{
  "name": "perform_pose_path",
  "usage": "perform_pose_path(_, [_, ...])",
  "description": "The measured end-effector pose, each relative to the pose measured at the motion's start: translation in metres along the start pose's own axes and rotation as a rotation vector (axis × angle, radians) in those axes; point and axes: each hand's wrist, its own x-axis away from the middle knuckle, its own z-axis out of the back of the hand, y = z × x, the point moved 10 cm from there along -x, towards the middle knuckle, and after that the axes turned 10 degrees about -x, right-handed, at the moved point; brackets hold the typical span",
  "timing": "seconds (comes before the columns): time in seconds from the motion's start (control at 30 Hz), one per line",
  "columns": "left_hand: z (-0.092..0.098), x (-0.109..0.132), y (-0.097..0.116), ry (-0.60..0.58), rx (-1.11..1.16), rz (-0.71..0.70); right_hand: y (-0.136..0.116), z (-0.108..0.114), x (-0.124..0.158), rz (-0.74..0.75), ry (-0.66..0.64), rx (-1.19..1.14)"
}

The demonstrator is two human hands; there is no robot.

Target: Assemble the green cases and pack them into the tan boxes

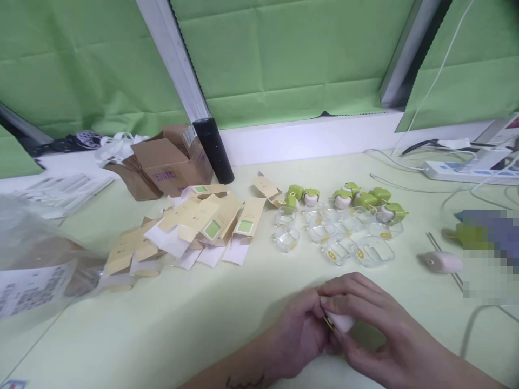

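Near the front edge of the table, my two hands meet around a small pale rounded piece (343,321) with a thin yellow edge or loop at its left side. My left hand (298,332) is curled against it from the left. The fingers and thumb of my right hand (377,324) close on it from the right. Part of the piece is hidden by my fingers. Beyond my hands stand clear plastic shells (375,251) with small yellow labels. Behind them lie several green-capped pieces (367,200), some with pale bodies showing.
Flattened tan cartons (198,216) lie in a heap at centre left. Brown cardboard boxes (174,165) and a black cylinder (213,151) stand behind. A plastic bag (40,254) is at left. At right are a pale rounded piece (444,262), thin rods and a power strip (462,171) with cables.
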Motion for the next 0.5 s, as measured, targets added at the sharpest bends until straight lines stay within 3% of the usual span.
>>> perform_pose_path(0.3, [0.001, -0.001, -0.002, -0.033, 0.076, 0.024, 0.013, -0.001, 0.001, -0.116, -0.04, -0.083])
perform_pose_path(0.5, [-0.021, 0.005, 0.002, -0.244, 0.15, 0.093, 0.022, -0.003, 0.005, -0.155, -0.083, -0.138])
